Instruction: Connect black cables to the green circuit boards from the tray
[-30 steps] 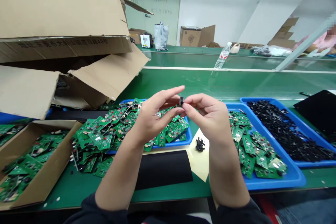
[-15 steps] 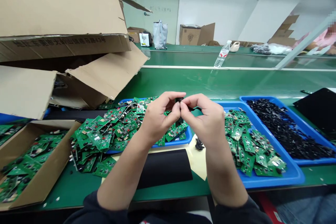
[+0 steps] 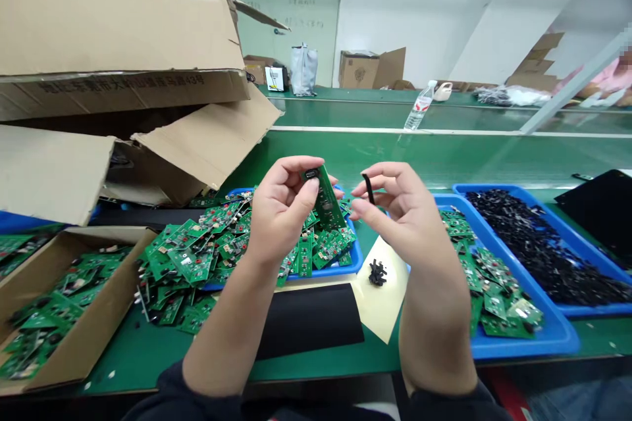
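Observation:
My left hand (image 3: 281, 210) is closed on a green circuit board (image 3: 328, 200), held upright between thumb and fingers, with a small black part near its top edge. To its right, my right hand (image 3: 405, 207) pinches a short black strip (image 3: 368, 189) between thumb and fingers, apart from the board. A little clump of black strips (image 3: 378, 273) lies on a cream paper sheet (image 3: 382, 312) below my hands. Behind my left hand, many more boards are heaped in and over a blue tray (image 3: 345, 268).
A cardboard box of boards (image 3: 93, 335) sits at the left, below large open cartons (image 3: 118, 33). On the right stand a blue tray with boards (image 3: 557, 339) and another tray with black strips (image 3: 523, 237). A black sheet (image 3: 311, 319) lies in front; a bottle (image 3: 419, 106) stands farther back.
My hands were together over the board's black part. They have moved apart: the right hand went right with the black strip, and the left now shows the board upright.

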`<state>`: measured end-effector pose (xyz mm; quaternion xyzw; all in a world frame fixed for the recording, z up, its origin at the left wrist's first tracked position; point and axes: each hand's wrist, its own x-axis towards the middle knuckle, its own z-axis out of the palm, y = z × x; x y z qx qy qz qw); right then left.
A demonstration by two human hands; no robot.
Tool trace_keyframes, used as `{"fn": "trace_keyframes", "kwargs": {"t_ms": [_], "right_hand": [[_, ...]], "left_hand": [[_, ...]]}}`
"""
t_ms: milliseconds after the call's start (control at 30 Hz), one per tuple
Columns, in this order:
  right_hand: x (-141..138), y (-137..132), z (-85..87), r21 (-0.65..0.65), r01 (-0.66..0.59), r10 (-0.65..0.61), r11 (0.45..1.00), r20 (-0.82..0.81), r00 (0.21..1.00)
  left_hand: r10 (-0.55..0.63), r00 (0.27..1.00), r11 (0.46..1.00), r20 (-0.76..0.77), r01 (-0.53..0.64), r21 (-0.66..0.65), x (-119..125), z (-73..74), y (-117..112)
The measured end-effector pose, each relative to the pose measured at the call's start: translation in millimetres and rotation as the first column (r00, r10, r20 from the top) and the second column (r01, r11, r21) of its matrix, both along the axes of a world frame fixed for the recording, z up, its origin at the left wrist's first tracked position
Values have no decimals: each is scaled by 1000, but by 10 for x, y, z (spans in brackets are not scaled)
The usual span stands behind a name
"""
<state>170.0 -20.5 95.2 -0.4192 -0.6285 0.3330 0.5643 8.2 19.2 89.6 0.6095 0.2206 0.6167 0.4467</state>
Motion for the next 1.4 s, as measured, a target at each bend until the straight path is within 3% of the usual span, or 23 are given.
{"fn": "trace_keyframes", "kwargs": {"t_ms": [100, 200, 400, 533, 633, 733, 800, 833, 900, 967, 1000, 1033, 1100, 1167, 1233, 1300, 1400], "right_hand": [[-71, -8, -2, -24, -106, 106, 994, -39, 994], [-103, 14, -11, -47, -129, 125, 990, -78, 989], [-76, 17, -15, -91, -97, 89, 991, -94, 992], [-79, 22, -21, -112, -74, 66, 991, -75, 995], [-74, 42, -39, -135, -33, 27, 990, -43, 999], [16, 54, -123, -159, 19, -22, 987, -17, 1000], [166, 41, -243, -193, 87, -87, 977, 6, 996], [272, 25, -322, -223, 136, -133, 965, 26, 991], [532, -30, -501, -293, 293, -282, 910, 81, 956], [817, -108, -684, -344, 497, -455, 797, 200, 868], [951, -149, -768, -344, 593, -525, 728, 275, 805], [1071, -189, -843, -332, 674, -577, 660, 350, 738], [1253, -256, -959, -299, 775, -615, 557, 478, 627], [1350, -308, -1021, -284, 823, -597, 491, 579, 556], [1375, -356, -1025, -285, 850, -556, 443, 656, 510], [1346, -403, -973, -251, 880, -547, 403, 705, 451], [1223, -434, -813, -122, 908, -655, 400, 655, 377]], "left_hand": [[38, 999, 998, 17, -37, -42, 23, -9, 8], [119, 992, 993, -32, -120, -23, 18, -6, 12], [321, 940, 929, -113, -290, 228, -21, -52, 107], [389, 909, 891, -148, -330, 312, 0, -121, 162], [321, 917, 936, -236, -270, 225, 13, -133, 179], [135, 893, 991, -430, -127, 48, -37, -117, 216], [51, 788, 997, -614, -80, -20, -115, -122, 269], [35, 694, 996, -719, -83, -31, -162, -135, 305], [10, 408, 994, -913, -102, -35, -249, -182, 387], [-53, 117, 992, -992, -111, -66, -303, -244, 467], [-82, 17, 990, -996, -111, -84, -313, -274, 501], [-106, -50, 989, -993, -109, -101, -314, -298, 528], [-126, -106, 988, -986, -101, -115, -299, -327, 561], [-119, -116, 990, -986, -94, -108, -286, -322, 568], [-86, -76, 994, -993, -77, -80, -295, -287, 557], [-43, 35, 997, -998, -61, -45, -320, -230, 530], [-23, 300, 997, -954, -66, -45, -343, -129, 463]]}}
